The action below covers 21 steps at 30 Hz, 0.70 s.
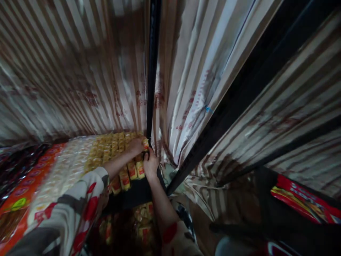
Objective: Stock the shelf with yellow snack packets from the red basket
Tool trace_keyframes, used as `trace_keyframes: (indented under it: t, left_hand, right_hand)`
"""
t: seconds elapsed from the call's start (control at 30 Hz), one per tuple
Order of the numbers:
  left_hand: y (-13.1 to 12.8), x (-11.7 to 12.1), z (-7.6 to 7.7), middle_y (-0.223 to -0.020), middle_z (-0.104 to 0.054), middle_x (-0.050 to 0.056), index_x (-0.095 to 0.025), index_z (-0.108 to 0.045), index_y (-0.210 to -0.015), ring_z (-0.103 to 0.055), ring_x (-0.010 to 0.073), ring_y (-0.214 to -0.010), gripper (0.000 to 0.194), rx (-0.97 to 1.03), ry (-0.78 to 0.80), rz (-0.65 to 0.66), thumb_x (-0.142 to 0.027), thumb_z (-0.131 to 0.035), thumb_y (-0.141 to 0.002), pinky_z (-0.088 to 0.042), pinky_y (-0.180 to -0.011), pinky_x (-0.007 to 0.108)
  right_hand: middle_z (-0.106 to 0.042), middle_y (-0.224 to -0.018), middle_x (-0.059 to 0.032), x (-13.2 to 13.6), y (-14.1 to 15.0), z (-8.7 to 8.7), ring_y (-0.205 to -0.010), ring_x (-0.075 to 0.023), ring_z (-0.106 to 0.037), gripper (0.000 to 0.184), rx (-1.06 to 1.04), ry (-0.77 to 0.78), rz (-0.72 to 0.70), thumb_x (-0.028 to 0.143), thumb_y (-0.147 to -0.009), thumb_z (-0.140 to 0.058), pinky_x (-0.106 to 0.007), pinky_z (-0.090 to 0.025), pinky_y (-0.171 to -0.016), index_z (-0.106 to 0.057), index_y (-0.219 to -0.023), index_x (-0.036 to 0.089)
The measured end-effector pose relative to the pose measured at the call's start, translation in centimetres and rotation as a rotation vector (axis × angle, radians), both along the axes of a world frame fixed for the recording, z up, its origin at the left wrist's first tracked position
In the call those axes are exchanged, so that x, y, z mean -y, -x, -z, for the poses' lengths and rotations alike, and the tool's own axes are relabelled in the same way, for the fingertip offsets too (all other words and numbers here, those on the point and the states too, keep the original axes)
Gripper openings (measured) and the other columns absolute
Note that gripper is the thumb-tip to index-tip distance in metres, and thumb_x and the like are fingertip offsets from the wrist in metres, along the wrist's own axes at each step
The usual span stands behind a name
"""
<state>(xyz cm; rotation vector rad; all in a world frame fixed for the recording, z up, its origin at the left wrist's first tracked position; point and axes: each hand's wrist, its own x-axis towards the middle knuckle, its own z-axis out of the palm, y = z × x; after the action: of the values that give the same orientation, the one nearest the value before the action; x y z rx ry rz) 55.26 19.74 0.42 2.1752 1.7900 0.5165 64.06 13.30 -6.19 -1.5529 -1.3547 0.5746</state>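
Observation:
At the back right corner of a dark shelf (133,193), a small yellow packet (145,143) with a red label sits between my two hands. My left hand (136,146) reaches over from the left, its fingers closed at the packet's side. From below, my right hand (150,164) holds the packet's near edge with thumb and fingers; part of its fingers is hidden. Rows of similar yellow packets (102,147) cover the shelf to the left. Along the front edge, several yellow packets (132,170) stand with red labels facing me, just beside my right wrist.
A black upright post (152,71) rises right behind my hands, and a thick black beam (226,113) slants across the right. Striped plastic sheeting (80,71) hangs behind. White packs (64,160) and orange packs (34,181) lie left. A red package (303,199) is at right.

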Motion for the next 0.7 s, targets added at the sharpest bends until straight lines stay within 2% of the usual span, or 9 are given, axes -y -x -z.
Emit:
trace_keyframes:
  t: [0.17,0.37,0.5,0.6,0.7]
  left_hand:
    - [0.2,-0.5,1.0,-0.116,-0.063,0.010,-0.017,-0.058,-0.118,-0.058,0.0184,-0.107,0.044,-0.078,0.014,0.041,-0.006,-0.049,-0.076,-0.043,-0.094,0.028]
    - [0.1,-0.8,1.4,-0.102,-0.065,0.012,-0.015,-0.065,-0.102,-0.058,0.0228,-0.103,0.031,-0.139,0.009,0.048,-0.008,-0.050,-0.076,-0.046,-0.088,0.031]
    - [-0.1,-0.5,1.3,-0.114,-0.057,0.017,-0.011,-0.064,-0.100,-0.054,0.0278,-0.108,0.025,-0.148,-0.023,0.022,-0.013,-0.051,-0.078,-0.046,-0.087,0.035]
    - [0.0,-0.5,1.3,-0.123,-0.052,0.013,-0.014,-0.063,-0.099,-0.056,0.0228,-0.105,0.027,-0.122,-0.032,0.052,-0.008,-0.049,-0.077,-0.046,-0.087,0.031]
    - [0.2,-0.9,1.4,-0.118,-0.057,0.011,-0.015,-0.063,-0.094,-0.055,0.0202,-0.106,0.029,-0.066,-0.019,0.084,-0.003,-0.049,-0.073,-0.044,-0.090,0.029]
  right_hand:
    - [-0.060,-0.123,-0.0119,-0.9,-0.1,1.3,-0.114,-0.0208,-0.055,0.043,-0.039,0.108,-0.012,0.021,-0.087,-0.037,-0.031,-0.040,-0.099,-0.054,-0.125,0.012]
    - [-0.062,-0.121,-0.0096,-2.6,-0.2,2.9,-0.114,-0.0211,-0.056,0.039,-0.087,0.078,-0.026,0.024,-0.086,-0.041,-0.035,-0.041,-0.099,-0.059,-0.120,0.016]
    - [-0.061,-0.122,-0.0094,-3.7,-0.2,3.8,-0.115,-0.0208,-0.056,0.041,-0.111,0.062,-0.024,0.027,-0.086,-0.043,-0.036,-0.042,-0.099,-0.057,-0.123,0.017]
    - [-0.059,-0.126,-0.0099,-4.3,-0.2,4.4,-0.117,-0.0204,-0.054,0.045,-0.124,0.059,-0.029,0.025,-0.085,-0.043,-0.035,-0.043,-0.099,-0.054,-0.127,0.015]
    - [-0.062,-0.121,-0.0096,-4.8,-0.2,4.5,-0.113,-0.0208,-0.057,0.048,-0.114,0.114,-0.039,0.025,-0.084,-0.042,-0.034,-0.045,-0.095,-0.051,-0.131,0.016]
